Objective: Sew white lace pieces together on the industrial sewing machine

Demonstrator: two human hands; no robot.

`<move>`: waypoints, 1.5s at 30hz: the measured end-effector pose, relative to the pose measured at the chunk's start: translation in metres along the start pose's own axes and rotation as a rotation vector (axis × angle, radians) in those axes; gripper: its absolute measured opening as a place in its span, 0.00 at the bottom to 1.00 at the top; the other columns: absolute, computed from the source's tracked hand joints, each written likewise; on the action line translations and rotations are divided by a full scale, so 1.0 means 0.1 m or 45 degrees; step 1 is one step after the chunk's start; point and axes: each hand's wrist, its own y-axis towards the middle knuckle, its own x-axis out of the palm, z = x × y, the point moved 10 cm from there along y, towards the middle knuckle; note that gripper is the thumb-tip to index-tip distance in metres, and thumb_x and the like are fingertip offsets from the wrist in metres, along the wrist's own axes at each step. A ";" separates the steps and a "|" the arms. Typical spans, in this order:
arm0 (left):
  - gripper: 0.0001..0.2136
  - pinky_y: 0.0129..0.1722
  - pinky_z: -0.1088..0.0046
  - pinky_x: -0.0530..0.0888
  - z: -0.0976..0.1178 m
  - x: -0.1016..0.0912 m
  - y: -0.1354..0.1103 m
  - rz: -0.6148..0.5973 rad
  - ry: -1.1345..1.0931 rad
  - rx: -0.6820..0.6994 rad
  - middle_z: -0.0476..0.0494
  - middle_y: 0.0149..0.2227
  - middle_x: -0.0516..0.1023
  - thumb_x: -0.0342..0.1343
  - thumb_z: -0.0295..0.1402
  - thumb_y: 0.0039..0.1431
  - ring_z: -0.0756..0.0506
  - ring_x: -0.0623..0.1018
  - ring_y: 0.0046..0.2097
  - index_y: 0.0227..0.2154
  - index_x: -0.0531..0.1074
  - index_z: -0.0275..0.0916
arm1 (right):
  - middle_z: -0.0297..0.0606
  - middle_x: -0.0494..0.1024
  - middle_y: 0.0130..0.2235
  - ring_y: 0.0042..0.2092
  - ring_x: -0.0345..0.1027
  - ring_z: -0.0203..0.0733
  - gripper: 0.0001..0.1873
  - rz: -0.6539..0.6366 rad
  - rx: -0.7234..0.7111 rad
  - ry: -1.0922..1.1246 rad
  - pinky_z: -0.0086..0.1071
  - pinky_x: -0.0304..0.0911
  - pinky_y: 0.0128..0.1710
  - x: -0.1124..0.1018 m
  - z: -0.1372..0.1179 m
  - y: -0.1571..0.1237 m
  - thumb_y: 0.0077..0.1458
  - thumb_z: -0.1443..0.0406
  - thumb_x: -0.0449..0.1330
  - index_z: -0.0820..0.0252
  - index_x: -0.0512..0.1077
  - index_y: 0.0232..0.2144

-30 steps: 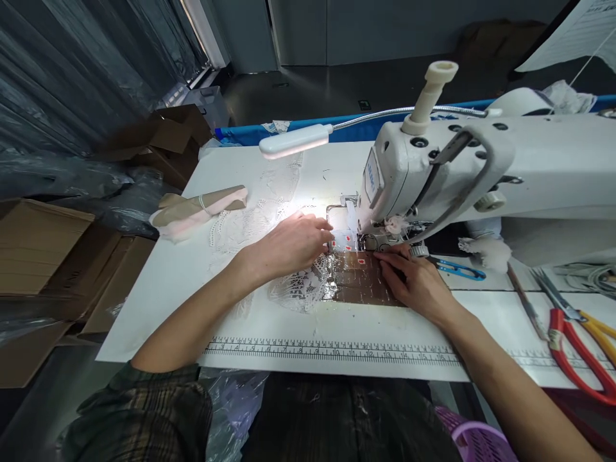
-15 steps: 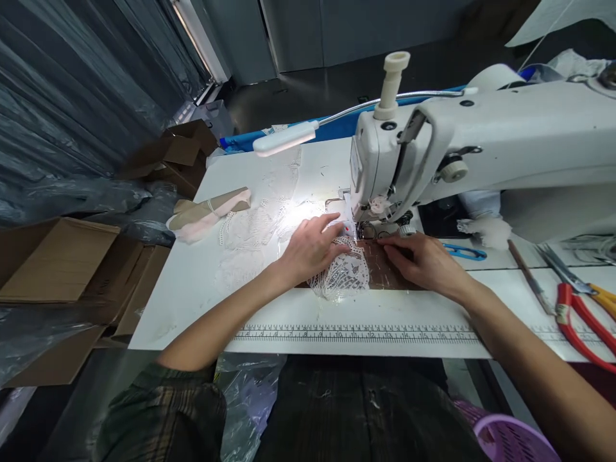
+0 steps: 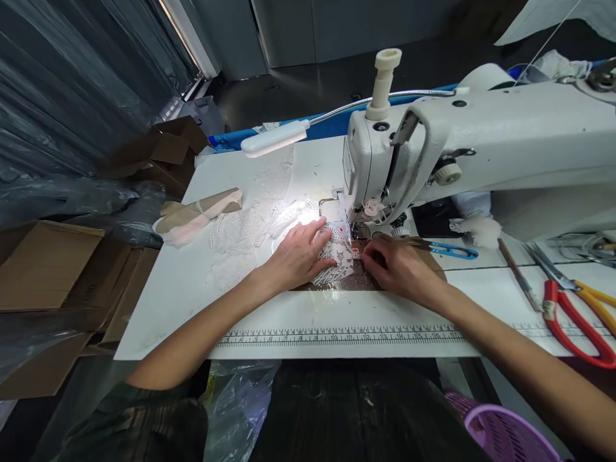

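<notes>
My left hand [image 3: 301, 253] lies spread over white lace [image 3: 337, 263], its fingers apart and pressing the piece to the sewing bed. On the right, the thumb and fingers of my right hand [image 3: 402, 263] are pinched at a small white tag with a red mark [image 3: 355, 253], which touches the lace's right edge. Both hands are just in front of the needle area of a white sewing machine [image 3: 380, 160]. Brown material [image 3: 370, 281] lies beneath the lace and the right hand.
More lace [image 3: 250, 221] and a tied beige-pink fabric roll [image 3: 199, 215] lie left. Blue thread snips [image 3: 452, 250], a seam-ripper-like tool [image 3: 520, 276] and red-handled scissors [image 3: 572, 314] lie right. A ruler strip [image 3: 337, 337] runs along the front edge. A lamp [image 3: 276, 138] hangs above.
My right hand has come nearer the lace, and the tag with a red mark now shows at its fingertips. My left hand has flattened and drawn slightly left. The whole view has shifted a little.
</notes>
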 end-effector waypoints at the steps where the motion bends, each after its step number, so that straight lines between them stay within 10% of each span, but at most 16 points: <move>1: 0.22 0.55 0.50 0.65 0.00 -0.04 0.01 0.030 -0.001 0.020 0.30 0.61 0.61 0.49 0.43 0.65 0.35 0.66 0.59 0.55 0.60 0.35 | 0.37 0.74 0.26 0.25 0.64 0.37 0.11 0.003 0.043 0.078 0.30 0.55 0.25 -0.04 0.08 0.02 0.59 0.62 0.52 0.59 0.71 0.29; 9: 0.11 0.42 0.63 0.71 -0.03 -0.20 0.05 0.259 0.018 0.078 0.37 0.47 0.76 0.47 0.35 0.67 0.43 0.75 0.45 0.42 0.72 0.35 | 0.32 0.75 0.25 0.23 0.65 0.35 0.13 -0.162 0.295 0.266 0.28 0.57 0.21 0.06 0.44 0.07 0.58 0.55 0.54 0.56 0.73 0.32; 16: 0.20 0.54 0.57 0.65 0.20 0.01 -0.02 0.078 -0.088 0.351 0.37 0.58 0.68 0.48 0.45 0.65 0.40 0.70 0.55 0.53 0.67 0.38 | 0.34 0.76 0.26 0.25 0.67 0.37 0.15 -0.037 0.187 0.340 0.30 0.61 0.22 0.02 0.33 0.01 0.59 0.53 0.54 0.56 0.74 0.33; 24: 0.11 0.49 0.61 0.69 0.39 -0.11 -0.01 0.293 -0.034 0.411 0.40 0.48 0.76 0.45 0.33 0.67 0.45 0.75 0.48 0.43 0.71 0.37 | 0.38 0.78 0.34 0.34 0.73 0.42 0.09 0.058 -0.083 0.351 0.35 0.66 0.34 -0.01 -0.04 -0.04 0.59 0.61 0.56 0.57 0.74 0.35; 45: 0.06 0.39 0.67 0.69 0.44 -0.15 0.02 0.423 -0.102 0.475 0.42 0.44 0.78 0.50 0.28 0.63 0.48 0.75 0.39 0.37 0.72 0.37 | 0.41 0.77 0.36 0.34 0.72 0.42 0.08 -0.032 -0.262 0.216 0.34 0.65 0.33 0.00 -0.02 -0.03 0.59 0.61 0.56 0.58 0.73 0.36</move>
